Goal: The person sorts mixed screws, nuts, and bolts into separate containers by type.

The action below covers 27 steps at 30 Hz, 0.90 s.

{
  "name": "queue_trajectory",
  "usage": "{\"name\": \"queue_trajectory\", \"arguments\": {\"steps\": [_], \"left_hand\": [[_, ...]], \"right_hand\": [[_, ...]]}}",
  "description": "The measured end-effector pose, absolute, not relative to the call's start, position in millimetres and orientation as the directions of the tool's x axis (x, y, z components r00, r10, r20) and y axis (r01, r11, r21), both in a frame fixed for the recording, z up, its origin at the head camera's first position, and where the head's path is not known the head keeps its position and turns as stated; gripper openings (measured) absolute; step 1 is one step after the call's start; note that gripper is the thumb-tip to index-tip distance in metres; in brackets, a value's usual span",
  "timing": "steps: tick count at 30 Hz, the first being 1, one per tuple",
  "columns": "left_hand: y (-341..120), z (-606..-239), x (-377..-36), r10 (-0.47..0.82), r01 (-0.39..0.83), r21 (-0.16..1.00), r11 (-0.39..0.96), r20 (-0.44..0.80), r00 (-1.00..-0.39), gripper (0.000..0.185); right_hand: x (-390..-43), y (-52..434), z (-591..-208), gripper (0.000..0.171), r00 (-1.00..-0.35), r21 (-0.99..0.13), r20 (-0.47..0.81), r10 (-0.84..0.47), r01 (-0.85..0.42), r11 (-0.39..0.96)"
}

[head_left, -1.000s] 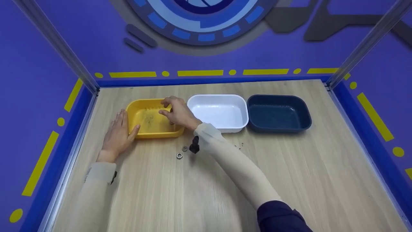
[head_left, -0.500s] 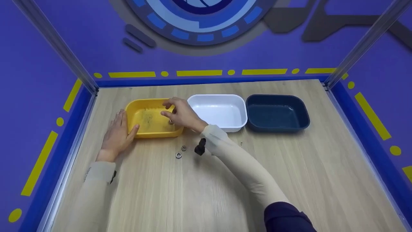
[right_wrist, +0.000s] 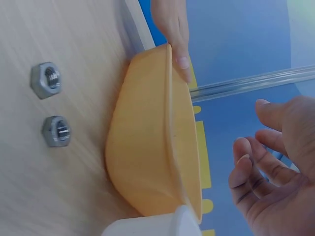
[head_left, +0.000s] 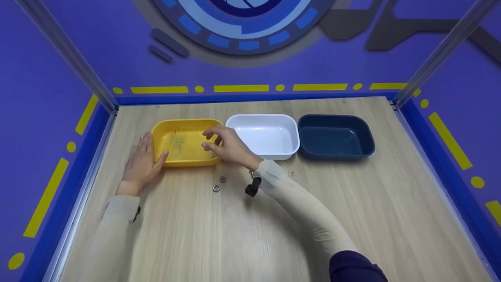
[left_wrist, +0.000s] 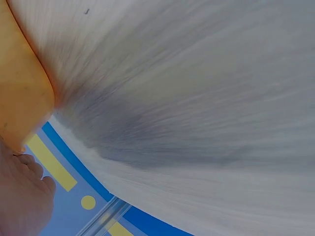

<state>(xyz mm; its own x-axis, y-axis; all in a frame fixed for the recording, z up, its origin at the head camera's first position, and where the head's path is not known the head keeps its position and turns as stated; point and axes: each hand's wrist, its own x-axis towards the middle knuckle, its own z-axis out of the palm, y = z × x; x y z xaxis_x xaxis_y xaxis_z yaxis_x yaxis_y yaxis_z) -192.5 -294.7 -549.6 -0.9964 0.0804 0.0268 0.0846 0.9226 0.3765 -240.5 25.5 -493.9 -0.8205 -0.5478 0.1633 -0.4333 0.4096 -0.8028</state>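
My left hand [head_left: 139, 166] rests flat against the left side of the yellow box [head_left: 188, 162], its thumb at the front rim. Over the box's right end hovers my right hand [head_left: 231, 147], fingers loosely bent. The right wrist view shows a gap between that thumb [right_wrist: 270, 114] and the fingers, with nothing held. A bit of metal [head_left: 206, 149] shows just below the right thumb inside the box, mostly hidden. Two steel hex nuts, one nearer [head_left: 216, 188] and one farther [head_left: 222, 179], lie on the wooden table in front of the box.
A white box [head_left: 263, 154] and a dark blue box [head_left: 336, 156] stand in a row right of the yellow one. A tiny dark piece [head_left: 292, 174] lies before the white box. Blue-purple panels [head_left: 250, 74] enclose the table's back and sides.
My right hand has drawn slightly back and to the right over the yellow box, its forearm shifting right too. My left hand keeps its place against the box.
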Motion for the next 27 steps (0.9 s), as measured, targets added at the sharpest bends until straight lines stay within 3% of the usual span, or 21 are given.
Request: {"name": "queue_trajectory", "arguments": {"steps": [17, 27], "left_hand": [[-296.0, -548.5, -193.1, 0.088, 0.099, 0.369, 0.924, 0.046, -0.995, 0.092], [-296.1, -547.4, -192.2, 0.084, 0.090, 0.369, 0.925, 0.033, -0.996, 0.093]], "right_hand": [[-226.0, 48.5, -515.2, 0.031, -0.781, -0.814, 0.246, -0.574, -0.488, 0.315], [-207.7, 55.2, -533.2, 0.031, -0.792, -0.847, 0.237, -0.563, -0.452, 0.278]]}}
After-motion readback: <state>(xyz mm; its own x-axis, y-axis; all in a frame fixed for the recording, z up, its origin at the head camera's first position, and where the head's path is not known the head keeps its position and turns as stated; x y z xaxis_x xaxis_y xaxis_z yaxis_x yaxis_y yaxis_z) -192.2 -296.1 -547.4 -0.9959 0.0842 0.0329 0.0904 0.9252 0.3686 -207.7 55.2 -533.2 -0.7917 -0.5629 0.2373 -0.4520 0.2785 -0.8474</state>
